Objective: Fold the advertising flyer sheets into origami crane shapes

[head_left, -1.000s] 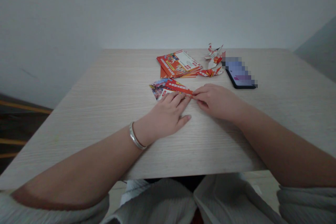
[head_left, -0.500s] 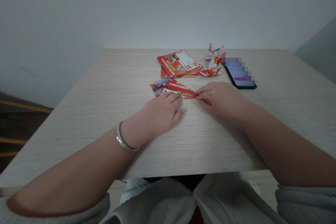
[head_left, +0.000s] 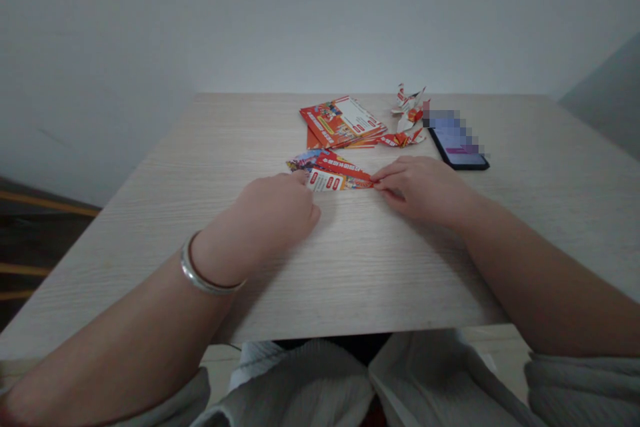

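A printed paper flyer (head_left: pixel 327 180), folded into a long shape that narrows to the right, lies flat on the table. Its red, white and blue print shows between my two hands. At the pointed right end, my right hand (head_left: pixel 423 188) pinches the tip between thumb and fingers. My left hand (head_left: pixel 273 217), wearing a silver bangle (head_left: pixel 193 267) at the wrist, rests at the wide left end and touches its lower edge. The left hand's fingers are bent and mostly hidden behind its back, so their closure is unclear.
Behind the folded flyer lies a stack of red and white flyers (head_left: pixel 343 121). To its right are folded paper pieces (head_left: pixel 409 117) with pointed ends. A dark phone (head_left: pixel 460 143) with its screen lit lies further right. The table (head_left: pixel 240 120) meets a pale wall.
My left hand has slid left along the folded flyer, from its middle to its wide end, uncovering white print with red labels. My right hand still pinches the tip.
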Demonstrator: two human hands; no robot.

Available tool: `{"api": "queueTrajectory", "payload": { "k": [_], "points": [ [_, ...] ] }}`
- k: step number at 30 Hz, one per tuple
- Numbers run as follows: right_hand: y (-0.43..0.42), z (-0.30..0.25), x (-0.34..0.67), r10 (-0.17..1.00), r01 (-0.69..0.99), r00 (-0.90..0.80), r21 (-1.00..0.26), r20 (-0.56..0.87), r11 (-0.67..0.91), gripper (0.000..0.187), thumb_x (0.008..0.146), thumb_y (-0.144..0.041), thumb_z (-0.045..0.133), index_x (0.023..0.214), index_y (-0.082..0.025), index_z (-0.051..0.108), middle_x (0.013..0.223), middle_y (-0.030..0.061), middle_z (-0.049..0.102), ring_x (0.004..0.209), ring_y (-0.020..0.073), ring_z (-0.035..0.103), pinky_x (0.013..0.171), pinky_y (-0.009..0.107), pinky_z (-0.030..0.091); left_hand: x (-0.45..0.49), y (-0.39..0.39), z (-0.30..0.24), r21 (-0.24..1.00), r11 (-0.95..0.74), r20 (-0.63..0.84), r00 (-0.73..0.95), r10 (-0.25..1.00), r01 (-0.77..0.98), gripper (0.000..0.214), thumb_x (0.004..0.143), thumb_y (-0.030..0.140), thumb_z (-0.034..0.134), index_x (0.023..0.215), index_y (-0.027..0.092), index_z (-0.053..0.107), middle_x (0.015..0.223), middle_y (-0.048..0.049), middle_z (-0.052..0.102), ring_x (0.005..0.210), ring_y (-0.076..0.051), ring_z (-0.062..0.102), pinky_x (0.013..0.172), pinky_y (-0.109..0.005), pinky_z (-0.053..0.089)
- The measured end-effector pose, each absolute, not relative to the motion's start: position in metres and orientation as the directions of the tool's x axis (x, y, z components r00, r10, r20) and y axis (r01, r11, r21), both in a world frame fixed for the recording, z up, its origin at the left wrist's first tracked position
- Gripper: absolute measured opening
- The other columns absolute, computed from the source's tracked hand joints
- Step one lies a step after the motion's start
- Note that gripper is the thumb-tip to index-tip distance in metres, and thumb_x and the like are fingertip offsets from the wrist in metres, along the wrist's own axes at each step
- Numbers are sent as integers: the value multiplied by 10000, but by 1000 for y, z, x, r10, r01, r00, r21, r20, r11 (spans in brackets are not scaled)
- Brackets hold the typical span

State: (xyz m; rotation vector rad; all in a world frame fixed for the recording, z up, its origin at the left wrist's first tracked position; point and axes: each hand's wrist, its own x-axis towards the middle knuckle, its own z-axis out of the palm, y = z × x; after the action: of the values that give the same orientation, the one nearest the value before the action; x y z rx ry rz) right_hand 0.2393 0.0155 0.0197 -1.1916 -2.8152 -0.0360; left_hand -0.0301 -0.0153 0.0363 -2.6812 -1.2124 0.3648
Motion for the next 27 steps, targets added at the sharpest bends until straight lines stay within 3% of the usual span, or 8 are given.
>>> {"api": "queueTrajectory", "payload": {
  "k": [7,11,14,17,18,21,27],
  "points": [
    [15,20,240,708,708,-699,-44,100,705,288,945,-183,527,1032,-161,801,1175,83,782,1075,253,707,987,405,525,-20,-24,47,-288,-502,-115,491,864,816,408,972,226,365,887,111,748,960,-180,723,849,-324,702,680,-421,537],
    [15,20,240,719,717,-688,-58,102,694,281,948,-183,534,1052,-148,793,1150,93,786,1064,255,709,983,401,523,-11,-21,48,-286,-401,25,425,905,871,384,992,316,417,1008,76,717,1008,-203,711,904,-350,693,704,-445,561],
    [16,20,239,724,723,-681,-54,109,688,270,953,-201,539,1047,-152,788,1145,96,783,1053,255,707,962,394,522,-8,-13,39,-214,-491,188,529,828,844,340,982,339,508,1125,79,675,1122,-194,700,1046,-344,662,842,-455,575],
    [17,18,238,731,734,-671,-33,123,679,253,949,-201,548,1025,-160,786,1115,98,788,1036,257,705,948,392,513,-9,-2,22,-126,-732,209,739,640,670,370,992,304,541,1303,121,624,1395,-145,626,1291,-306,575,1127,-464,461],
    [18,18,238,734,737,-667,-30,129,675,247,947,-198,551,1012,-161,786,1103,98,789,1028,258,705,941,390,511,-10,1,17,-102,-756,209,757,619,646,393,1008,275,512,1365,130,593,1414,-132,622,1304,-285,574,1145,-453,448],
    [17,18,237,738,743,-658,-29,149,668,234,945,-205,561,992,-159,786,1077,95,791,1013,260,704,914,382,505,-11,7,7,-77,-754,201,750,630,653,380,1036,275,471,1363,145,614,1383,-116,652,1247,-270,622,1090,-427,497],
    [11,21,228,752,767,-632,15,186,641,235,950,-253,576,981,-166,792,976,94,789,968,286,697,852,399,491,-8,7,13,-171,-739,196,757,623,652,321,1032,257,487,1279,182,678,1263,-104,726,1148,-281,682,960,-427,555]
  ]
}}
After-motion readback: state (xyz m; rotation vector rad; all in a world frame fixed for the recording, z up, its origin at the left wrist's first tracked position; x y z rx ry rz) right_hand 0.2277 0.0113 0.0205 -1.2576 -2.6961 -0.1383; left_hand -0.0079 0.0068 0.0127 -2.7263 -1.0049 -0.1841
